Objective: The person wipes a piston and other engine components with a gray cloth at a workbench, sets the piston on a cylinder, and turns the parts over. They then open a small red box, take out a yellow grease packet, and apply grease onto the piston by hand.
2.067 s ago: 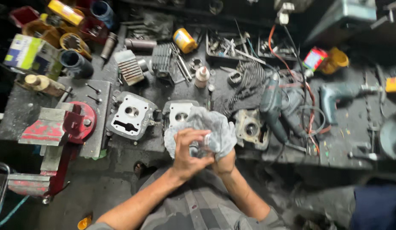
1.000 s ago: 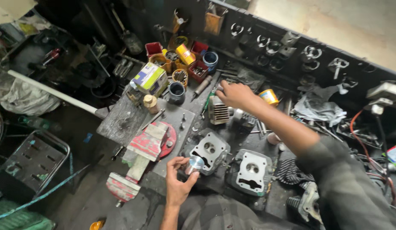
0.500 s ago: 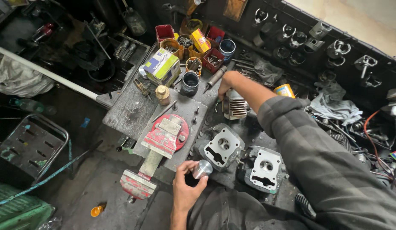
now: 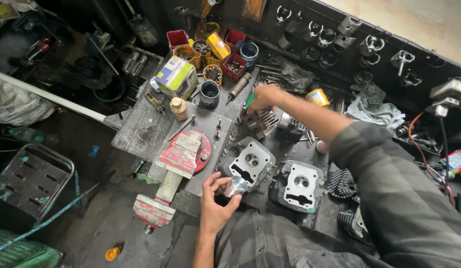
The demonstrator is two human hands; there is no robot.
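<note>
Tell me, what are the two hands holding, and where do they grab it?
The left hand grips a small shiny metal cylinder around its side. The right hand pinches a green-handled tool by the handle.

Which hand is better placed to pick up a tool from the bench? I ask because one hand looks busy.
Right, probably. The right hand is stretched over the bench at a green-handled tool, while the left hand holds a small shiny metal cylinder near the body.
</note>
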